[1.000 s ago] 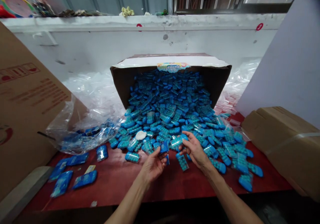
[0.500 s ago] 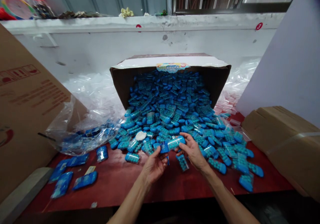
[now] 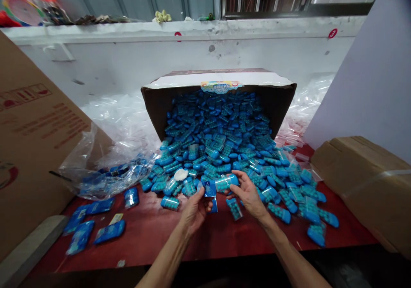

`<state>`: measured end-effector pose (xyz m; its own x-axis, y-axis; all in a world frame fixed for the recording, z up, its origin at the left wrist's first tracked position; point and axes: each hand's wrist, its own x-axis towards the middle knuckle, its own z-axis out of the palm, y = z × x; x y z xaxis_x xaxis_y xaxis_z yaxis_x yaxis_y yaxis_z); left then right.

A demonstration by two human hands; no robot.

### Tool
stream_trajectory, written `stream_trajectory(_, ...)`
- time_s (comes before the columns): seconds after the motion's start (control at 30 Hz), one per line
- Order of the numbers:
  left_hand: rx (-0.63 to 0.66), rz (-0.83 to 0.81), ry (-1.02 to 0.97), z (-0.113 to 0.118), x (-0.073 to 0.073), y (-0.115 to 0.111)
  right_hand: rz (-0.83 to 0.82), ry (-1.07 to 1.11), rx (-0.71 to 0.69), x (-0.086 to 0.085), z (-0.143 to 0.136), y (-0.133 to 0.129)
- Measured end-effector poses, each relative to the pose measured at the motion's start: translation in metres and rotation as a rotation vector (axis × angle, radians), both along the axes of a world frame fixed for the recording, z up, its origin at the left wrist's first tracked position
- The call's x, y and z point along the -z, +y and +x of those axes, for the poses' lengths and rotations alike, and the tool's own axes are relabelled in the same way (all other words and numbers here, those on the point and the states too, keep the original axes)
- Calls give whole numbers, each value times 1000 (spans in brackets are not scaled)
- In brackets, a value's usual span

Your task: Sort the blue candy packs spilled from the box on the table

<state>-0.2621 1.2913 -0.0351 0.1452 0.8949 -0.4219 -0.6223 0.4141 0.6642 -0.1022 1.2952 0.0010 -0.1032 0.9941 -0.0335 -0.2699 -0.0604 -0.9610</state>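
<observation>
"Where's the bottle [image 3: 225, 183]?"

"On my feed, above the near middle of the worktop [image 3: 231, 241], held at its blue right end by my right grip [image 3: 247, 193]. I judge it light, stiff and slippery, so I'd take it by that end, off the smooth clear body."

"And the blue sleeve [image 3: 210, 187]?"

"At the bottle's left end; I can't tell whether they overlap. My left grip [image 3: 194, 208] pinches its left edge. It looks like thin, soft film, easily creased."

"Beyond?"

"A heap of similar bottles [image 3: 213, 136], fanning out from the carton [image 3: 180, 80] on the far side."
</observation>
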Motion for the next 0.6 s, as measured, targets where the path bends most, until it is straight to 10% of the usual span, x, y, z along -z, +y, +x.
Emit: stream_trajectory(0.6, -38, -262, -80, 1, -8, -2, -55, 159, 88, 7, 2, -6)
